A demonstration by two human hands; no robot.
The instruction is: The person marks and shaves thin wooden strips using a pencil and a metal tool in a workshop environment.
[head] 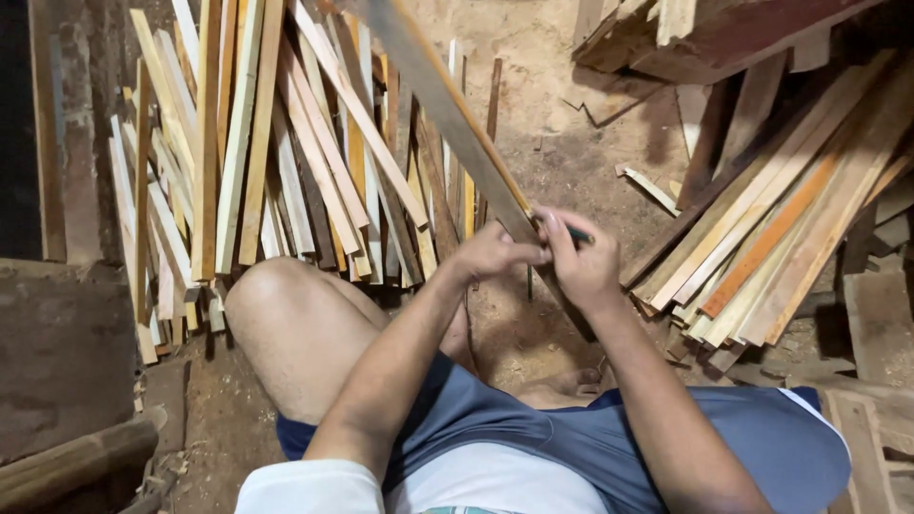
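A long grey-brown wooden strip (433, 90) slants from the top middle down to my hands. My left hand (495, 253) grips the strip's near end, fingers closed around it. My right hand (583, 262) presses against the same strip just to the right and holds a small dark green pencil-like tool (578, 233) whose tip sticks out past the fingers. Both hands hover above my bare knee (286, 314) and blue shorts (571, 428).
Several wooden slats (257, 143) lean in a pile at the left. Another stack of strips (781, 228) lies at the right, with planks (705, 29) above it. Sawdust covers the dirt floor (562, 133). Dark timber blocks (67, 362) sit at the lower left.
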